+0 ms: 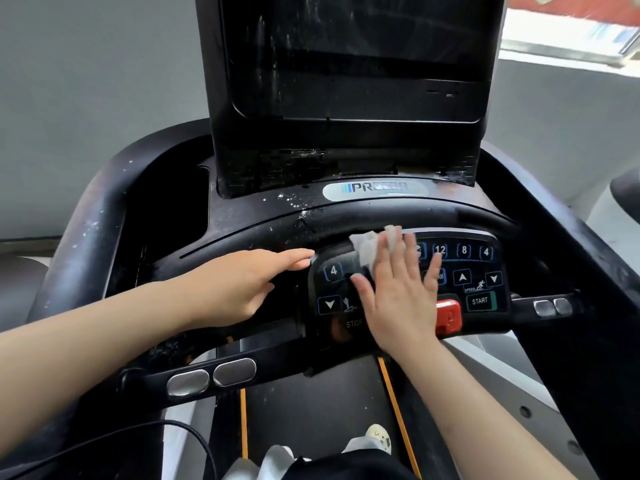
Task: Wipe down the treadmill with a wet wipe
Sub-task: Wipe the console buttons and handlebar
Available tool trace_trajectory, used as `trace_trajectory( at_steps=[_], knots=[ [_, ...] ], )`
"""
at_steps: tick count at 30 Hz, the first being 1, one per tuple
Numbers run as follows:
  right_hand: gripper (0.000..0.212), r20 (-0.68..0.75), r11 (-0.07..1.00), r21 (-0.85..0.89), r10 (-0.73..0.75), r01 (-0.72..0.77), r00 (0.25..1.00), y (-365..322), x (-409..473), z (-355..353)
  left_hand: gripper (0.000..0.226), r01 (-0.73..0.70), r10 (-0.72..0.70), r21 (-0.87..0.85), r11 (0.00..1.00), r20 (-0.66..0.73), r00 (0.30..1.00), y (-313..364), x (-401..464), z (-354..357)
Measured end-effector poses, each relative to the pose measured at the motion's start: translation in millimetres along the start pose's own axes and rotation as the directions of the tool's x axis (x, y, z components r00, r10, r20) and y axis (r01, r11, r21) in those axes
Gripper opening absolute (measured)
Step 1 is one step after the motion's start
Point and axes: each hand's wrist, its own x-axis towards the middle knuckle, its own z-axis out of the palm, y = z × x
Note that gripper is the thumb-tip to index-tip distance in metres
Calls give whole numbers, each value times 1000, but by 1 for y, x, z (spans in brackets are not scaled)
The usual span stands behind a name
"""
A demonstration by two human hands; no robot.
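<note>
Treadmill console (242, 216) was black, dusty, flecked with white specks beyond my hands; dark screen (356, 57) rose above, grey wall behind. Right hand (398, 292) lay flat, fingers spread, pressing the wet wipe (369, 245) onto the button panel (464, 271); the wipe bunched out past the fingertips. Left hand (239, 282) rested open just left of it, fingers straight, touching the panel's edge. Red stop key (448, 317) sat right of my right wrist. Recessed tray (166, 209) beyond the left hand; contents too dark to tell.
</note>
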Motion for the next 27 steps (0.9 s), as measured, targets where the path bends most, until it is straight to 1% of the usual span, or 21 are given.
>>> trace_trajectory(
  at_steps=[1,2,4,5,6,7,8,10,11,12,13,15,17,18,19,20,22,23,24,25,27],
  knots=[
    [78,25,998,21,51,-52,998,-1,2,0,68,-5,6,16,1000,-19,1000,0,0,0],
    [79,30,998,37,39,-40,999,-8,-1,-2,66,-39,42,50,998,-63,997,1,2,-1],
    [79,27,986,58,-156,154,987,-28,-20,-1,61,-172,199,167,971,-161,967,-2,7,0],
    [76,52,960,38,-278,276,959,-33,-30,2,59,-211,248,199,957,-187,951,-3,10,0],
    [74,64,928,-14,-370,371,927,-32,-35,4,59,-223,265,215,951,-192,945,-3,12,-1],
    [74,71,912,-61,-402,406,913,-25,-33,7,61,-225,274,240,944,-194,942,-3,15,-2],
    [74,57,926,-85,-364,367,930,-18,-26,4,65,-222,279,270,937,-192,941,-2,18,-2],
    [76,-16,982,-79,-173,172,985,-2,-6,1,71,-205,273,317,926,-185,944,0,21,-3],
    [77,-15,996,-48,-78,78,997,2,1,-1,73,-201,271,333,921,-180,946,1,21,-2],
    [76,-4,999,-26,-30,30,1000,0,5,-3,75,-198,270,346,917,-174,947,1,22,-1],
    [77,-2,999,-6,-43,43,999,-5,2,-3,76,-195,267,351,916,-173,948,1,22,0],
    [78,4,975,-2,-223,223,975,-20,-18,1,76,-189,262,345,919,-178,948,1,22,2],
    [77,64,885,-52,-459,462,886,-21,-42,8,75,-183,255,337,924,-185,949,2,23,3],
    [76,76,842,-97,-526,531,847,-15,-45,10,75,-180,253,338,924,-187,949,2,23,3],
    [76,71,826,-133,-544,548,836,-8,-42,10,75,-178,254,341,923,-190,948,2,23,3],
    [75,44,844,-164,-510,510,859,-1,-34,10,75,-177,254,345,922,-191,948,2,24,4],
    [73,-19,935,-138,-331,326,943,3,-15,5,76,-169,249,355,919,-191,950,2,25,5],
    [72,-15,966,-92,-246,243,969,0,-10,1,75,-165,247,360,918,-194,949,2,25,6],
    [73,-20,973,-58,-227,225,974,-5,-12,1,75,-161,247,364,917,-203,948,3,25,6],
    [74,-17,960,-46,-278,277,960,-11,-19,4,74,-158,247,365,917,-210,946,3,25,7],
    [78,21,873,-71,-482,482,876,-16,-47,14,74,-158,249,370,916,-215,944,3,26,10]
  ],
)
